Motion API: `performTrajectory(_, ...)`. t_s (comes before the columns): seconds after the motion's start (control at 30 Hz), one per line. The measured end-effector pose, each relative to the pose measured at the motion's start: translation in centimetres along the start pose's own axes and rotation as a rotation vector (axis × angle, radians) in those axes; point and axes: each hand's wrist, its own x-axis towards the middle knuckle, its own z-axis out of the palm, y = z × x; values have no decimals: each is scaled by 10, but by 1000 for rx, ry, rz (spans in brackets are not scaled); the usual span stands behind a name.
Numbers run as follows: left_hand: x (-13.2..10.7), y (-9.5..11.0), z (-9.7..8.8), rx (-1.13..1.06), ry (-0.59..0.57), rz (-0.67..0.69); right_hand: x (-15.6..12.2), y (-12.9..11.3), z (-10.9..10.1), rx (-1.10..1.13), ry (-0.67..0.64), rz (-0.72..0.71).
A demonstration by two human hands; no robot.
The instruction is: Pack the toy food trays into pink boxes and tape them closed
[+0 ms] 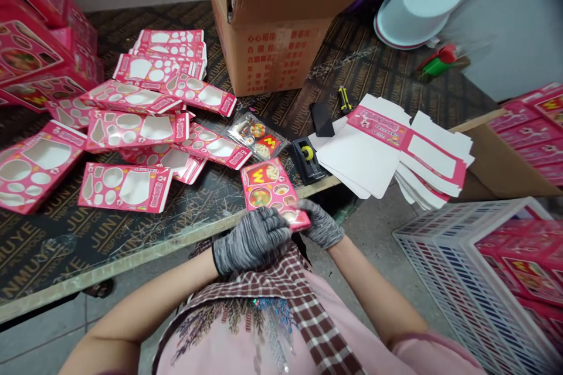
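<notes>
Both my hands wear grey knitted gloves. Between them is a small pink cardboard box (264, 179) with window cut-outs, food pictures showing through, at the table's front edge. My left hand (253, 240) closes over the box's near left end. The near right corner is gripped by my right hand (322, 225), its fingertips partly hidden. Just beyond the box lies a clear packet of food pictures or pieces (253, 133). A black tape dispenser (307, 161) with yellow tape stands to the right of the box.
Pink window boxes (127, 129) are scattered on the left, filled ones (26, 53) stacked behind. A large open carton (275, 53) stands at the back. Flat white and pink card sheets (360, 158) overhang the front edge. A white plastic basket (440, 246) holds pink boxes at right.
</notes>
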Motion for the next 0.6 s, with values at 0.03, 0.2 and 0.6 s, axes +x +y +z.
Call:
performTrajectory(0.03,-5,-4,0,-86,30,-94,-4,-2,1,-48,29,-65)
performTrajectory(0.2,-27,-35,-12,-451,434,-903,-12,-15,9,-415,-37,-168)
performTrajectory(0.6,-204,-7,-126,-115,956,-1461,74,-5,26,-915,45,-375)
